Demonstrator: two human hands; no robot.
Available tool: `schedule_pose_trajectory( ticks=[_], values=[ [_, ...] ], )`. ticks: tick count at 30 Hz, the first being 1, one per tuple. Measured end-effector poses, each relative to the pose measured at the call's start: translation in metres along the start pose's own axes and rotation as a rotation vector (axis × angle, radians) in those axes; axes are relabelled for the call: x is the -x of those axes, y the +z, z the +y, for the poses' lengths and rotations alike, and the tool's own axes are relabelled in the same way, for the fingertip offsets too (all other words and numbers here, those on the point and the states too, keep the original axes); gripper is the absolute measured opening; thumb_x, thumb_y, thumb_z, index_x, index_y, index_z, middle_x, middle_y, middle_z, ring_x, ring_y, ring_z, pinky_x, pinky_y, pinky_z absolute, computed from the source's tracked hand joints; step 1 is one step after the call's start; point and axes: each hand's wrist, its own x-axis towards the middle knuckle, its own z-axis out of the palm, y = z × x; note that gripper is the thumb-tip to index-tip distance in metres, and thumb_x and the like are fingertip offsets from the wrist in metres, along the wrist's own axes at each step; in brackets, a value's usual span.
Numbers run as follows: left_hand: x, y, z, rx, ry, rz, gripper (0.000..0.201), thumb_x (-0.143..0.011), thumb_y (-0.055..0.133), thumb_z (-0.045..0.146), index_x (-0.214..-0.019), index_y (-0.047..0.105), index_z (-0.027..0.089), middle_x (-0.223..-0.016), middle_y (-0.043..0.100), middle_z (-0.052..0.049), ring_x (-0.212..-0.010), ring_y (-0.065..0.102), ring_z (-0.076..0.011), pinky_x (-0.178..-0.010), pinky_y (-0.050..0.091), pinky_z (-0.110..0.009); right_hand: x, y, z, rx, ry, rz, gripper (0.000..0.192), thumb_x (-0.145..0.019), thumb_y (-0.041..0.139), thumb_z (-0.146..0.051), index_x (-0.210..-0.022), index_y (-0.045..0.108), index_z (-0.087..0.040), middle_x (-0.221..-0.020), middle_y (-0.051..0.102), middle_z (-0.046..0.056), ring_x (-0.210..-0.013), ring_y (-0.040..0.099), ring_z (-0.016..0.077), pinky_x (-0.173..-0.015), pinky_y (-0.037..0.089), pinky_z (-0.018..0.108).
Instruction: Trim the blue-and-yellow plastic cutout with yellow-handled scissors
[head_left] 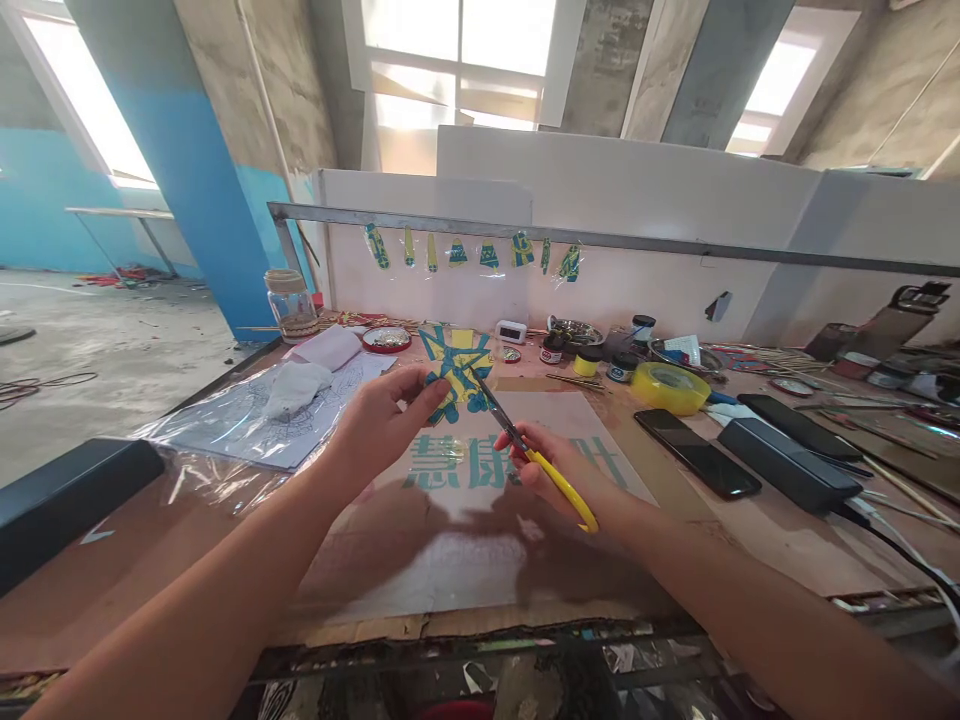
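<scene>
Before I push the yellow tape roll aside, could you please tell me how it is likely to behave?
The yellow tape roll lies flat, so it would probably slide rather than roll. Its low, wide shape makes tipping seem unlikely. The thickly wound ring looks firm and should hardly flop.

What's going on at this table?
Someone's left hand pinches a blue-and-yellow patterned piece, while the right hand holds yellow-handled scissors with the blades up at it. Below lies a sheet bearing green characters; behind, similarly coloured pieces hang along a metal bar. Whether the scissors are cutting, I can't tell.
</scene>
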Motion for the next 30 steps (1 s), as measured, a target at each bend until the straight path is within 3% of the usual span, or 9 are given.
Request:
schedule_pose_trajectory(
  ticks=[7, 15, 25, 30],
  values=[
    [0.001, 0.002, 0.000, 0.018, 0.026, -0.033, 0.035, -0.095, 0.059, 0.049, -0.074, 0.059, 0.020, -0.065, 0.054, 0.003, -0.061, 0.050, -0.0120, -0.058, 0.038, -0.026, 0.000, 0.006, -0.018, -0.130, 0.064, 0.036, 0.058, -0.066, 0.076, -0.071, -0.096, 0.061, -0.023, -0.081, 0.051, 0.000, -0.069, 0.043, 0.0142, -0.062, 0.037, 0.026],
    [0.002, 0.003, 0.000, 0.065, 0.005, -0.059, 0.034, -0.094, 0.059, 0.048, -0.075, 0.061, 0.020, -0.066, 0.057, 0.003, -0.063, 0.053, -0.0128, -0.060, 0.041, -0.025, -0.003, 0.009, -0.025, -0.217, 0.159, 0.117, 0.035, -0.061, 0.078, -0.039, -0.085, 0.063, -0.020, -0.078, 0.054, -0.001, -0.066, 0.043, 0.0116, -0.057, 0.032, 0.023],
    [0.001, 0.003, -0.005, 0.081, -0.035, -0.057, 0.032, -0.092, 0.062, 0.051, -0.085, 0.069, 0.020, -0.071, 0.062, 0.001, -0.063, 0.054, -0.0126, -0.059, 0.044, -0.026, -0.002, 0.003, -0.019, -0.091, 0.120, 0.111, 0.028, -0.066, 0.074, -0.031, -0.089, 0.063, -0.020, -0.081, 0.059, -0.002, -0.068, 0.049, 0.0115, -0.059, 0.037, 0.024],
    [-0.001, 0.003, -0.006, 0.101, -0.041, -0.056, 0.034, -0.091, 0.062, 0.052, -0.085, 0.069, 0.019, -0.070, 0.062, 0.000, -0.062, 0.055, -0.0133, -0.058, 0.044, -0.026, -0.002, 0.002, -0.025, -0.001, 0.117, 0.094, 0.028, -0.066, 0.073, -0.034, -0.088, 0.063, -0.020, -0.071, 0.056, -0.004, -0.064, 0.048, 0.0112, -0.060, 0.037, 0.024]
  ],
)
